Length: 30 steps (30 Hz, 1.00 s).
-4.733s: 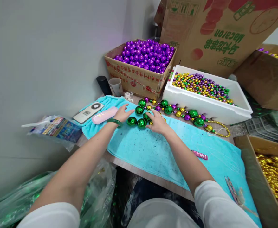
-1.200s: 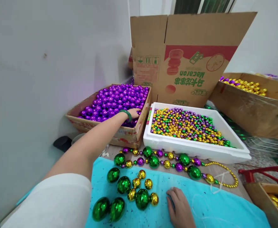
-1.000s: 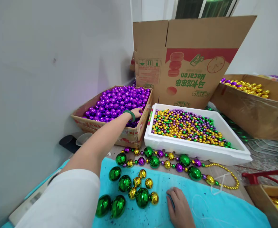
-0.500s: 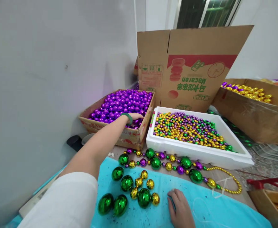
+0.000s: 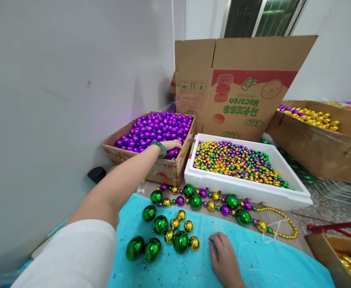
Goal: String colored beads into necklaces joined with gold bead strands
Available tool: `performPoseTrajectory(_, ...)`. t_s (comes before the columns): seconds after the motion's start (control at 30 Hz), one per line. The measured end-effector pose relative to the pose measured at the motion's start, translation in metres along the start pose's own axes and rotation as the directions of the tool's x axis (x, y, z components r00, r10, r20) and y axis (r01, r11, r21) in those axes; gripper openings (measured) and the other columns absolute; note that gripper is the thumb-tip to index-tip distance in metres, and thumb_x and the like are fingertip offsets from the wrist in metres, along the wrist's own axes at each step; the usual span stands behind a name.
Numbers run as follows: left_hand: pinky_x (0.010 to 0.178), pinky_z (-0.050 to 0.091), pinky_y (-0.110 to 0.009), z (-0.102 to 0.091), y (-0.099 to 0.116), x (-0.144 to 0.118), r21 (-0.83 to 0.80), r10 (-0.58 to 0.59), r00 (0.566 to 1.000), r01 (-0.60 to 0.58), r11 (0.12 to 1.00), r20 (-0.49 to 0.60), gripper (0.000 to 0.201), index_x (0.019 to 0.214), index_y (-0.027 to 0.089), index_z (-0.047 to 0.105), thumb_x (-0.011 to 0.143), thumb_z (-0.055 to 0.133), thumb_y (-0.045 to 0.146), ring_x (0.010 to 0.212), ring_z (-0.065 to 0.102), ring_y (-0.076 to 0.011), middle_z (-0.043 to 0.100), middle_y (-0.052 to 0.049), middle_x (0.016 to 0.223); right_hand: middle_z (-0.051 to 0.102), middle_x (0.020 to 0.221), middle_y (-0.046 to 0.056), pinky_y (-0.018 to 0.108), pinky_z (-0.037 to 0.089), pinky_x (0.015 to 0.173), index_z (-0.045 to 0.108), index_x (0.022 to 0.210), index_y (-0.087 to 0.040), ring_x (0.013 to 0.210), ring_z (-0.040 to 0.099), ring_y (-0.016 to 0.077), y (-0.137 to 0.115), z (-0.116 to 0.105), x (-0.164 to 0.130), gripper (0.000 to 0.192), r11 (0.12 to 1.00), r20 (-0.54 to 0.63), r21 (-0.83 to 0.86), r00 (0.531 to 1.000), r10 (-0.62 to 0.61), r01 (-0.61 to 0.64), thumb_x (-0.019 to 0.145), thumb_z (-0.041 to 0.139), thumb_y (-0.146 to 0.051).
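My left hand, with a green bangle at its wrist, reaches into a cardboard box of shiny purple beads. Its fingers curl down over beads near the box's right front corner; the fingertips are partly hidden. My right hand rests on the blue cloth, fingers loosely bent and thumb apart, with nothing seen in it. Left of it lie several large green beads and smaller gold beads. Behind them stretches a bead necklace in green, gold and purple.
A white foam box of small mixed beads stands behind the necklace. A tall cardboard flap rises at the back. Cardboard boxes with gold beads are at right, one near a red handle. Clear thread lies on the cloth.
My left hand has lifted slightly among the purple beads, its fingers more curled. My right hand stays on the cloth. The whole view has shifted a little.
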<state>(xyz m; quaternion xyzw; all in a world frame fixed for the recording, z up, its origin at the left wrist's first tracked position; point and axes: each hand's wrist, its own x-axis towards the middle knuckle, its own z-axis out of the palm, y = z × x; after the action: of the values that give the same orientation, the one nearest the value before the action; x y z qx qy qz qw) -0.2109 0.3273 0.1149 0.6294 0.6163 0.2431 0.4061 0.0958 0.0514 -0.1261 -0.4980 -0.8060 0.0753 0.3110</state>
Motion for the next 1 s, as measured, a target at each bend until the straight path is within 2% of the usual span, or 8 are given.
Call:
performPoseTrajectory(0.1, 0.098, 0.039, -0.032, -0.004, 0.000, -0.012, 0.021, 0.016, 1.000, -0.016, 1.000, -0.012, 0.069, 0.121, 0.024, 0.056, 0.055, 0.073, 0.035, 0.121, 0.050, -0.0271, 0.058, -0.007, 0.130, 0.059, 0.094, 0.006, 0.037, 0.051, 0.079, 0.055, 0.096, -0.021, 0.090, 0.059, 0.0206, -0.001, 0.000, 0.000, 0.011, 1.000, -0.004, 0.004, 1.000, 0.000, 0.000, 0.090, 0.047, -0.017)
performPoseTrajectory(0.23, 0.091, 0.042, -0.029, -0.005, -0.001, -0.027, 0.047, 0.110, 0.993, -0.108, 0.993, -0.052, 0.083, 0.126, 0.024, 0.052, 0.048, 0.081, 0.035, 0.112, 0.056, -0.0263, 0.064, -0.006, 0.118, 0.059, 0.093, 0.006, 0.037, 0.052, 0.078, 0.056, 0.096, -0.021, 0.088, 0.059, 0.0205, -0.002, -0.003, 0.002, 0.011, 1.000, -0.007, 0.015, 1.000, -0.007, 0.007, 0.091, 0.046, -0.018)
performPoseTrajectory(0.5, 0.085, 0.045, -0.026, 0.003, -0.007, -0.030, -0.047, 0.259, 0.960, -0.265, 0.963, -0.107, 0.063, 0.120, 0.021, 0.057, 0.060, 0.075, 0.032, 0.094, 0.056, -0.0185, 0.062, -0.003, 0.102, 0.061, 0.091, 0.006, 0.035, 0.053, 0.075, 0.057, 0.094, -0.021, 0.086, 0.061, 0.0202, -0.002, -0.003, 0.002, 0.011, 0.999, -0.036, -0.014, 0.999, -0.029, 0.029, 0.092, 0.046, -0.020)
performPoseTrajectory(0.67, 0.080, 0.047, -0.026, 0.004, -0.010, -0.028, -0.147, 0.289, 0.948, -0.307, 0.940, -0.132, 0.051, 0.114, 0.020, 0.061, 0.065, 0.073, 0.029, 0.086, 0.058, -0.0155, 0.064, -0.002, 0.098, 0.063, 0.100, 0.009, 0.035, 0.054, 0.075, 0.059, 0.099, -0.022, 0.091, 0.062, 0.0219, 0.004, -0.009, 0.012, 0.016, 0.983, -0.172, -0.079, 0.969, -0.176, 0.164, 0.093, 0.047, -0.030)
performPoseTrajectory(0.73, 0.082, 0.047, -0.025, 0.004, -0.013, -0.027, -0.195, 0.288, 0.945, -0.314, 0.929, -0.153, 0.046, 0.111, 0.021, 0.062, 0.066, 0.072, 0.028, 0.087, 0.058, -0.0148, 0.065, -0.001, 0.098, 0.061, 0.106, 0.011, 0.036, 0.053, 0.076, 0.059, 0.103, -0.021, 0.096, 0.061, 0.0237, 0.000, -0.025, 0.037, 0.019, 0.977, -0.205, -0.094, 0.957, -0.206, 0.191, 0.092, 0.048, -0.032)
performPoseTrajectory(0.8, 0.082, 0.047, -0.024, 0.003, -0.017, -0.025, -0.251, 0.277, 0.944, -0.316, 0.915, -0.179, 0.043, 0.111, 0.023, 0.063, 0.069, 0.071, 0.030, 0.087, 0.059, -0.0141, 0.066, 0.000, 0.096, 0.061, 0.106, 0.012, 0.039, 0.050, 0.083, 0.059, 0.105, -0.021, 0.101, 0.059, 0.0255, -0.015, -0.048, 0.079, 0.019, 0.978, -0.204, -0.071, 0.957, -0.206, 0.196, 0.091, 0.049, -0.029)
performPoseTrajectory(0.9, 0.075, 0.050, -0.025, 0.003, -0.021, -0.025, -0.341, 0.244, 0.948, -0.303, 0.890, -0.205, 0.043, 0.113, 0.025, 0.061, 0.073, 0.068, 0.036, 0.078, 0.060, -0.0136, 0.066, 0.000, 0.089, 0.061, 0.093, 0.009, 0.035, 0.048, 0.082, 0.059, 0.094, -0.019, 0.092, 0.059, 0.0217, -0.051, -0.080, 0.166, 0.016, 0.972, -0.115, 0.057, 0.969, -0.220, 0.227, 0.092, 0.045, -0.023)
performPoseTrajectory(1.0, 0.067, 0.051, -0.028, 0.003, -0.021, -0.026, -0.419, 0.218, 0.954, -0.286, 0.862, -0.204, 0.041, 0.112, 0.023, 0.061, 0.074, 0.068, 0.038, 0.069, 0.059, -0.0140, 0.065, 0.000, 0.080, 0.061, 0.093, 0.010, 0.031, 0.045, 0.086, 0.059, 0.090, -0.015, 0.094, 0.057, 0.0203, -0.088, -0.094, 0.254, 0.020, 0.964, -0.052, 0.048, 0.965, -0.258, 0.260, 0.092, 0.040, -0.020)
